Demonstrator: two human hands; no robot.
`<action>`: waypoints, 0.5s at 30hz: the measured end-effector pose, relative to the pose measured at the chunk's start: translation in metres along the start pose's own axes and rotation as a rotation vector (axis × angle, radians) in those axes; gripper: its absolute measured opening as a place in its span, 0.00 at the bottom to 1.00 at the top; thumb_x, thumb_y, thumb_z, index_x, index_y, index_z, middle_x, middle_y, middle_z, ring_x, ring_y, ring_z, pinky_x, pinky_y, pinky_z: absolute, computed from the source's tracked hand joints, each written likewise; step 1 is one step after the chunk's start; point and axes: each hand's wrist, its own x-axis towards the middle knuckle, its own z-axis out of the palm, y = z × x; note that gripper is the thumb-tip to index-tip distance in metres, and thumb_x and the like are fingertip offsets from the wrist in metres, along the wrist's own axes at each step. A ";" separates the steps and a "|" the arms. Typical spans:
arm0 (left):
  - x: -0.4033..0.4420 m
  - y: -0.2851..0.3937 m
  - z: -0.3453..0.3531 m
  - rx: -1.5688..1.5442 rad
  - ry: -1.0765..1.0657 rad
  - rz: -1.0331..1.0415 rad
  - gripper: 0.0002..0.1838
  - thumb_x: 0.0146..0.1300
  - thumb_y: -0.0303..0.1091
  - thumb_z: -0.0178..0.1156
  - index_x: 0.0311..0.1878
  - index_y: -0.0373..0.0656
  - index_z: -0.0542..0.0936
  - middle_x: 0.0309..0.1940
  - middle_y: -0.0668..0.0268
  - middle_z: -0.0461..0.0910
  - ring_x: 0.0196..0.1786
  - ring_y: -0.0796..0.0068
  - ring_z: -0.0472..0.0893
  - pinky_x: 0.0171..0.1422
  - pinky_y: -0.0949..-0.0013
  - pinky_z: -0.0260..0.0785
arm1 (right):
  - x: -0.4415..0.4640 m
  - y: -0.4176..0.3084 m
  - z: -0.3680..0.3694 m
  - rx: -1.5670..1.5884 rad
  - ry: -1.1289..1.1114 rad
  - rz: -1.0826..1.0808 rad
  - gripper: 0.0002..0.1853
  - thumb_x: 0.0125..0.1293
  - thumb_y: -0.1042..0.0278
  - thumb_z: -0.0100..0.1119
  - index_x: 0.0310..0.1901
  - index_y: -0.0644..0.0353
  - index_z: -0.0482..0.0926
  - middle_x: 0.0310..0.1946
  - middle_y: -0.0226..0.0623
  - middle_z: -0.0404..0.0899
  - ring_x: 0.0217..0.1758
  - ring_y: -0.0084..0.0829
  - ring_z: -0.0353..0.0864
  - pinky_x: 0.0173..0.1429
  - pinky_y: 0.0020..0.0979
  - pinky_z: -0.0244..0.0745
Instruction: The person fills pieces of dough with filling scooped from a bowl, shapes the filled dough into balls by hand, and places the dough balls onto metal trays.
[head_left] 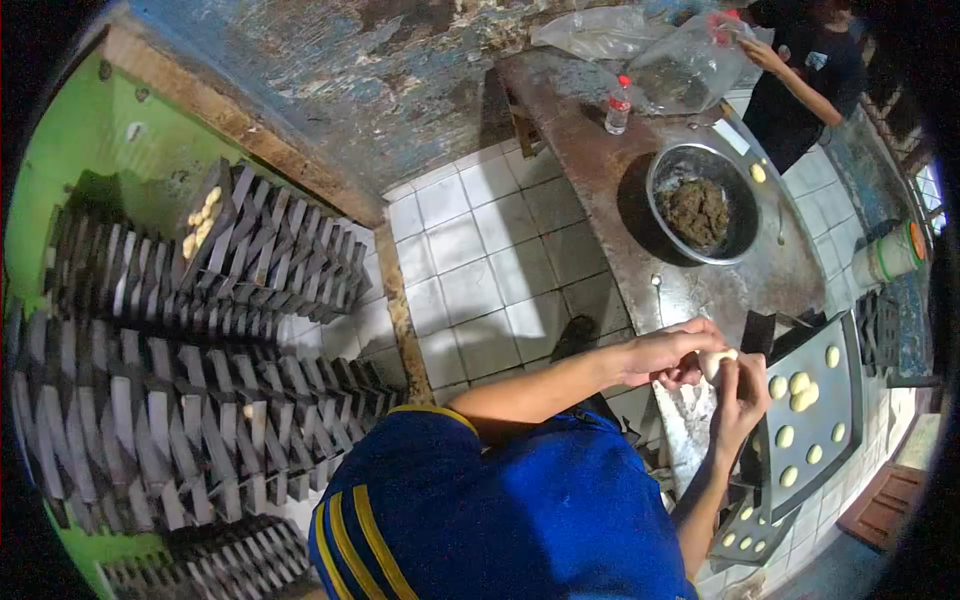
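A small pale dough ball point(712, 364) is between my two hands, above the near end of the table. My left hand point(672, 352) is closed round it from the left, fingers bent over its top. With thumb and fingers pinched on its other side, my right hand point(742, 396) also grips it. The fingers partly cover the dough. Just right of my hands, a dark baking tray point(846, 372) bears several pale dough balls. Farther along the table stands a metal bowl point(655, 215) with a brown filling point(694, 212) inside.
On the brown table point(600, 165) are a red-capped bottle point(618, 108), a spoon point(657, 284) and clear plastic bags point(690, 70). A person in dark clothing point(800, 90) stands at its far end. Tall stacks of dark trays point(150, 420) fill the left. Another dough tray point(735, 552) sits lower right.
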 end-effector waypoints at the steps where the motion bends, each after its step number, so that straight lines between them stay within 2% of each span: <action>1: -0.004 0.007 -0.001 0.034 -0.024 0.031 0.22 0.80 0.43 0.63 0.68 0.49 0.69 0.29 0.74 0.75 0.25 0.88 0.70 0.24 0.78 0.56 | 0.000 0.010 -0.001 0.117 0.077 0.101 0.09 0.77 0.70 0.66 0.46 0.70 0.87 0.38 0.31 0.80 0.41 0.24 0.77 0.47 0.25 0.71; 2: 0.009 0.001 -0.007 0.200 -0.003 0.300 0.23 0.78 0.40 0.66 0.68 0.48 0.70 0.31 0.73 0.77 0.27 0.87 0.72 0.26 0.77 0.59 | 0.002 0.025 -0.005 0.302 0.132 0.306 0.13 0.81 0.64 0.63 0.47 0.69 0.86 0.40 0.30 0.81 0.42 0.24 0.79 0.50 0.27 0.74; 3: 0.014 0.010 0.001 0.383 0.042 0.412 0.23 0.75 0.38 0.69 0.66 0.47 0.72 0.33 0.72 0.80 0.29 0.87 0.73 0.28 0.76 0.62 | 0.008 0.000 -0.004 0.415 0.125 0.458 0.15 0.81 0.62 0.62 0.56 0.66 0.83 0.45 0.31 0.82 0.44 0.22 0.81 0.49 0.26 0.79; 4: 0.020 0.018 0.010 0.566 0.110 0.520 0.23 0.73 0.36 0.72 0.64 0.45 0.74 0.35 0.71 0.82 0.30 0.86 0.74 0.30 0.74 0.65 | 0.009 0.005 -0.003 0.673 0.150 0.503 0.18 0.80 0.62 0.61 0.63 0.63 0.78 0.49 0.30 0.83 0.45 0.21 0.84 0.43 0.25 0.83; 5: 0.012 0.046 0.022 0.782 0.226 0.483 0.22 0.71 0.35 0.75 0.61 0.43 0.76 0.37 0.70 0.84 0.32 0.85 0.76 0.33 0.73 0.68 | 0.007 0.024 -0.004 0.793 0.137 0.529 0.21 0.78 0.63 0.63 0.68 0.58 0.74 0.52 0.29 0.83 0.43 0.20 0.84 0.35 0.22 0.83; 6: 0.019 0.057 0.025 0.802 0.236 0.529 0.24 0.66 0.38 0.77 0.58 0.41 0.77 0.37 0.71 0.83 0.34 0.83 0.77 0.39 0.72 0.71 | 0.018 -0.015 0.007 0.872 0.141 0.642 0.20 0.76 0.60 0.66 0.64 0.54 0.75 0.45 0.21 0.79 0.35 0.13 0.75 0.35 0.18 0.80; 7: 0.025 0.067 0.028 0.823 0.246 0.576 0.26 0.62 0.41 0.79 0.55 0.39 0.79 0.37 0.71 0.81 0.37 0.81 0.79 0.45 0.72 0.74 | 0.013 0.007 0.006 0.986 0.103 0.647 0.23 0.75 0.60 0.68 0.66 0.53 0.74 0.42 0.21 0.79 0.35 0.13 0.77 0.28 0.16 0.78; 9: 0.048 0.076 0.030 0.836 0.156 0.766 0.24 0.61 0.39 0.77 0.55 0.40 0.79 0.41 0.68 0.80 0.46 0.80 0.80 0.54 0.72 0.74 | 0.025 -0.022 0.022 0.966 0.223 0.628 0.25 0.74 0.64 0.69 0.68 0.52 0.72 0.40 0.24 0.80 0.35 0.14 0.79 0.25 0.15 0.77; 10: 0.055 0.080 0.037 0.699 0.067 0.712 0.20 0.61 0.34 0.74 0.53 0.40 0.79 0.47 0.66 0.80 0.53 0.79 0.79 0.61 0.71 0.73 | 0.026 -0.020 0.024 0.905 0.218 0.565 0.26 0.73 0.64 0.70 0.69 0.51 0.71 0.41 0.26 0.81 0.37 0.16 0.81 0.25 0.16 0.78; 11: 0.068 0.081 0.040 0.591 -0.077 0.682 0.18 0.61 0.29 0.72 0.53 0.41 0.79 0.46 0.67 0.81 0.53 0.79 0.81 0.62 0.70 0.74 | 0.026 -0.011 0.029 0.843 0.212 0.504 0.27 0.73 0.65 0.70 0.69 0.51 0.70 0.41 0.28 0.82 0.38 0.17 0.83 0.26 0.17 0.79; 13: 0.077 0.088 0.054 0.446 -0.215 0.581 0.17 0.61 0.26 0.71 0.53 0.41 0.79 0.46 0.66 0.83 0.55 0.78 0.82 0.64 0.68 0.75 | 0.043 -0.008 0.041 0.693 0.482 0.257 0.24 0.75 0.64 0.67 0.68 0.55 0.72 0.44 0.33 0.84 0.44 0.24 0.86 0.38 0.25 0.85; 14: 0.078 0.092 0.057 0.442 -0.265 0.612 0.17 0.62 0.25 0.70 0.53 0.41 0.78 0.46 0.64 0.83 0.55 0.78 0.83 0.65 0.67 0.75 | 0.052 -0.007 0.048 0.593 0.612 0.147 0.23 0.75 0.63 0.66 0.67 0.57 0.73 0.45 0.35 0.85 0.47 0.27 0.88 0.44 0.30 0.88; 15: 0.086 0.087 0.057 0.323 -0.309 0.555 0.18 0.62 0.26 0.71 0.54 0.41 0.76 0.47 0.64 0.83 0.55 0.77 0.83 0.66 0.67 0.75 | 0.055 0.007 0.047 0.492 0.705 0.109 0.20 0.77 0.61 0.64 0.65 0.60 0.76 0.47 0.35 0.85 0.49 0.28 0.88 0.50 0.32 0.87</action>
